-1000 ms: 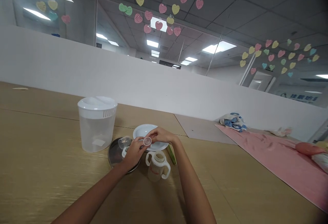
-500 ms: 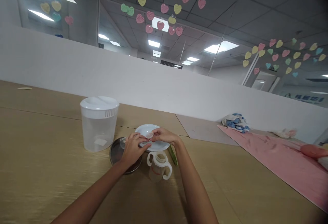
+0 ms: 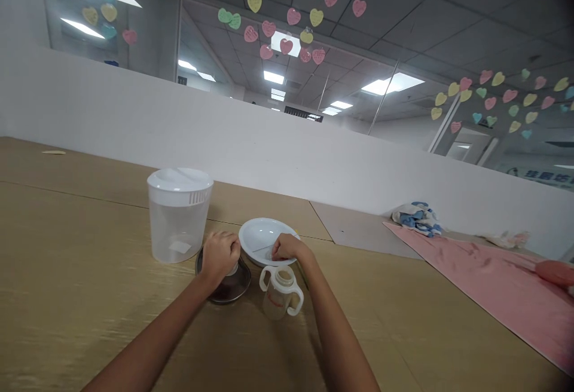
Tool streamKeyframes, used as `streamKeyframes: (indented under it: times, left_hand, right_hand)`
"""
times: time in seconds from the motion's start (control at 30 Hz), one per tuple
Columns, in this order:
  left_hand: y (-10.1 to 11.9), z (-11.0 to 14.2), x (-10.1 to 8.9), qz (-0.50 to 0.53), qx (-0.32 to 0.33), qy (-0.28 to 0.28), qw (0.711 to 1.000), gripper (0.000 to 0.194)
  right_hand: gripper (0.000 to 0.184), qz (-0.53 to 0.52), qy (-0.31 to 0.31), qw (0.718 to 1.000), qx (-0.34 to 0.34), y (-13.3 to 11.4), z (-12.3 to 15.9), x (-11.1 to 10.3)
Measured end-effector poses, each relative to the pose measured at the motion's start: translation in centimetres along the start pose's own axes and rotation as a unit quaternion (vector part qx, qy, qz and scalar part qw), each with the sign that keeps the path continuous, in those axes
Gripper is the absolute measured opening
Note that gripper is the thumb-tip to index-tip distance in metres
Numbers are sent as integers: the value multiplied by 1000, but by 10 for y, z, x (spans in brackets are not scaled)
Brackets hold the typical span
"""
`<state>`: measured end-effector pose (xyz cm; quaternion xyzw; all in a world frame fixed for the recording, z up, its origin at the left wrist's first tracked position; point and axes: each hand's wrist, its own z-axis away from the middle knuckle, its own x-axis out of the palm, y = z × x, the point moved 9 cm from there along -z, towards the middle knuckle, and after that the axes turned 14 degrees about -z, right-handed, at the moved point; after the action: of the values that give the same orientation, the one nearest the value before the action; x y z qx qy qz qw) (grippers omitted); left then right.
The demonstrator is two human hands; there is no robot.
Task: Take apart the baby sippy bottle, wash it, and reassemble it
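Left hand [image 3: 219,254] curled narrow, knuckles up, over a small white plastic piece [image 3: 232,271] barely showing at the edge of the palm; a true hold on it impossible to confirm from this view. Right hand [image 3: 287,247] with fingers bent, resting at the near rim of a shallow white divided plate [image 3: 262,233], anything between those fingers hidden. Directly under the left hand, a round dark metal dish [image 3: 231,290], probably hard and slick. The white piece, likely light and stiff, best pinched by its exposed sides; the plate, smooth and possibly fragile, safest taken at the rim. Just below the right hand, an upright two-handled clear baby cup [image 3: 281,293]. Beyond the left hand, a lidded translucent plastic tub [image 3: 179,216]. Well off to the right, a pink mat [image 3: 484,290] and a crumpled blue-and-white cloth [image 3: 417,220]. Beneath everything near the hands, a wood-grain table [image 3: 67,278].
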<state>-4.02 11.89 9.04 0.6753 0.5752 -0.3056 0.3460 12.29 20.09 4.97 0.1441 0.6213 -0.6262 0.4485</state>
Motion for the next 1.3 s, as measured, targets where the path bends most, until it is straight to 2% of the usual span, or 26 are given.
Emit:
streamKeyframes:
  times: [0.1,0.2,0.33,0.43,0.5,0.57,0.67,0.77,1.0,1.3]
  left_hand:
    - [0,0,7,-20,7,-22,1000,30]
    - [-2,1,13,-24,-1,-46,999,29]
    - [2,1,17,-35,21,-66,997,26]
    - [6,3,21,-47,41,-82,995,25]
    - [9,4,23,-47,56,-89,993,25]
    - [11,4,24,-44,73,-86,993,24]
    - [13,5,23,-38,86,-70,993,23]
    - [12,4,25,-27,89,-68,993,22]
    - [9,2,31,-18,90,-83,992,20]
    - [8,3,30,-5,76,-98,992,22]
  right_hand:
    - [6,-15,-21,1000,-17,-8,-2,9]
    - [12,-145,-44,986,-73,-30,3,10]
    - [24,-365,37,918,-150,-57,19,-25]
    - [34,-449,20,871,-199,-74,37,-42]
    - [37,-465,-16,858,-219,-82,50,-48]
    - [35,-456,-62,858,-228,-88,64,-49]
    - [32,-387,-147,886,-209,-88,80,-40]
    - [32,-333,-192,905,-183,-82,87,-34]
    - [30,-358,-177,895,-198,-80,84,-38]
    - [38,-368,-196,891,-180,-89,83,-25]
